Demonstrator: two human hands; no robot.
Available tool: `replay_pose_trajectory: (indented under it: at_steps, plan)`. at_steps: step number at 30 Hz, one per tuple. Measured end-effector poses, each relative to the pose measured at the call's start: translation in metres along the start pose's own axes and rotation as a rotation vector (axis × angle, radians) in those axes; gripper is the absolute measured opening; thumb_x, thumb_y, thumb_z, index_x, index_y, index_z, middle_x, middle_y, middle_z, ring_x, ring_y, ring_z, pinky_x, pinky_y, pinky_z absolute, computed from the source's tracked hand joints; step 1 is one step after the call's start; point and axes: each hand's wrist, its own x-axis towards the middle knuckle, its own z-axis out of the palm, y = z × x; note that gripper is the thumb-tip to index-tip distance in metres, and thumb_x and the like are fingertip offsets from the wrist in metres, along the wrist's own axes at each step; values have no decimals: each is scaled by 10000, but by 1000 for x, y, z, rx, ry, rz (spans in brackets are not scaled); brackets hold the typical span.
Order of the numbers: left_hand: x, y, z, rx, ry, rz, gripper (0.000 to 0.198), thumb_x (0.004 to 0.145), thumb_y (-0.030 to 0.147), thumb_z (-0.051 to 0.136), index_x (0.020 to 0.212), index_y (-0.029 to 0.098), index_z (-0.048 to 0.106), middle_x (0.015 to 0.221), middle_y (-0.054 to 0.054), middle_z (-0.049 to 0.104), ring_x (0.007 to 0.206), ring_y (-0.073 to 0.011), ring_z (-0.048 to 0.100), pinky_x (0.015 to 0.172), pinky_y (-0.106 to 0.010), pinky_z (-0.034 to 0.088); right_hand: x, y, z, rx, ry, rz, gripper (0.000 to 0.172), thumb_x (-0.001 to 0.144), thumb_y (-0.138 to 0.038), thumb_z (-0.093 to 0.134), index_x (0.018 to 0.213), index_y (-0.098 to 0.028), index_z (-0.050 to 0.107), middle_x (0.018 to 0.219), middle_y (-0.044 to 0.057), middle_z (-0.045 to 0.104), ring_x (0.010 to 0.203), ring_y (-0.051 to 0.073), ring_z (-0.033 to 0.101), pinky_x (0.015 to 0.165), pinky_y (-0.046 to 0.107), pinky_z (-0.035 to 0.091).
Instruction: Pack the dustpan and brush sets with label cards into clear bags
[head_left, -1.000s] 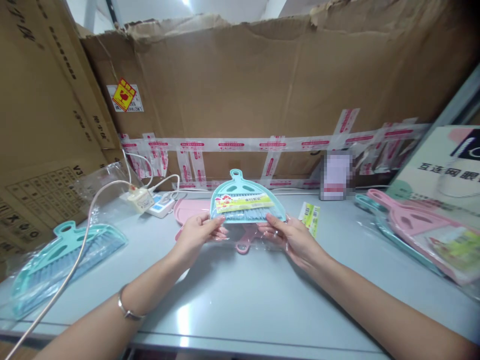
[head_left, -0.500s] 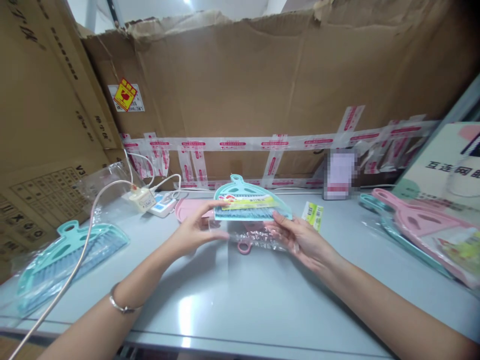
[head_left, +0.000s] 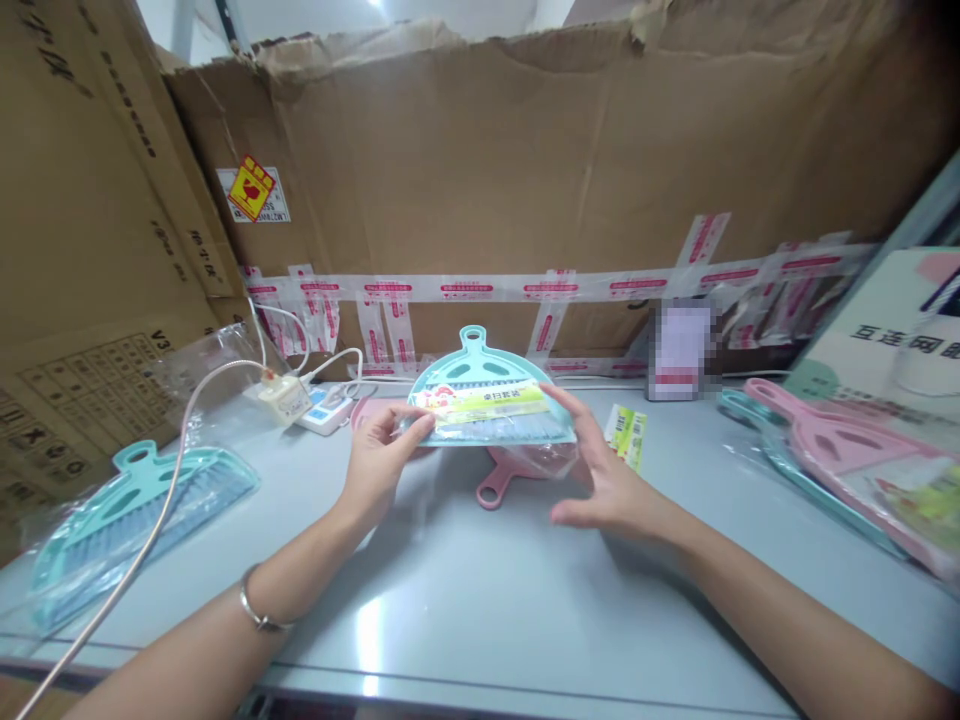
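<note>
A teal brush-and-dustpan set point(head_left: 487, 385) with a yellow-green label, in clear plastic wrap, is held upright above the grey table point(head_left: 480, 600). My left hand point(head_left: 379, 455) pinches its left lower corner. My right hand point(head_left: 607, 470) is at its right side, fingers stretched along the edge and the wrap, thumb apart. Right behind and below it lies a pink dustpan point(head_left: 499, 470), its handle loop pointing toward me.
Another wrapped teal brush set point(head_left: 127, 515) lies at the left. Pink and teal sets point(head_left: 847, 455) are stacked at the right. A power strip point(head_left: 319, 408) with white cables sits at the back left, a small label card point(head_left: 626, 432) at the centre right. Cardboard walls surround the table.
The teal set tipped flat half a second ago and now stands upright again, slightly higher. My right hand's fingers have opened out along its right edge.
</note>
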Motion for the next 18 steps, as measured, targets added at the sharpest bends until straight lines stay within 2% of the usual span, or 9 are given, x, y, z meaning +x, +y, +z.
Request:
replay_pose_trajectory:
  at_steps: [2,3,7,9,12,14,15,16,18]
  plan:
    - [0,4,0,-10,21,8,238,672,317,733,790,154,606,853,-4,602,786,-148,597,681,-312,572,-1,0,1,-189,-7,-53,1027,400,-291,869,1308,-324,391,1436,59,340,1312,294,330,1072,458,295]
    - [-1,5,1,-6,28,11,241,670,317,734,788,153,604,845,-3,598,781,-148,595,675,-314,575,-1,0,2,-222,26,-55,942,423,-291,861,1266,-313,442,1404,59,382,1286,290,369,1055,455,326]
    - [-4,6,3,1,18,34,242,670,327,733,759,147,599,841,-8,596,791,-147,594,664,-285,573,1,4,13,-35,198,14,347,691,-399,697,993,-253,606,1078,40,600,971,220,599,820,403,525]
    - [-5,4,4,5,7,52,241,676,334,726,747,146,594,848,-10,600,795,-151,602,671,-287,573,3,7,17,53,285,30,234,747,-438,632,843,-225,643,931,26,626,867,191,606,729,359,551]
    - [-6,1,5,45,1,86,228,706,344,698,749,151,584,835,-11,604,796,-155,610,688,-295,574,5,12,20,95,409,34,245,748,-451,629,780,-211,666,865,21,642,816,169,599,675,304,554]
    - [-7,2,6,77,-21,115,205,734,337,671,793,167,573,877,-23,609,819,-159,610,689,-289,573,7,14,21,151,452,39,270,743,-433,643,934,-245,676,980,20,657,846,162,611,695,291,554]
    - [-7,2,6,85,-38,133,203,744,322,662,858,184,567,932,-31,607,850,-164,608,695,-284,571,7,15,21,188,460,37,349,742,-419,649,1063,-282,642,1048,13,652,878,158,615,724,292,553]
    - [-7,3,7,84,-54,153,249,748,304,658,952,211,549,993,-38,598,892,-170,602,709,-281,568,8,15,21,225,459,34,477,739,-401,656,1201,-331,559,1095,1,646,905,153,618,759,300,548]
    - [-7,6,8,79,-74,194,483,748,262,654,1179,285,437,1079,-40,569,979,-179,580,762,-283,555,10,14,19,292,442,26,764,729,-367,673,1384,-416,283,1097,-30,656,911,134,627,814,323,535]
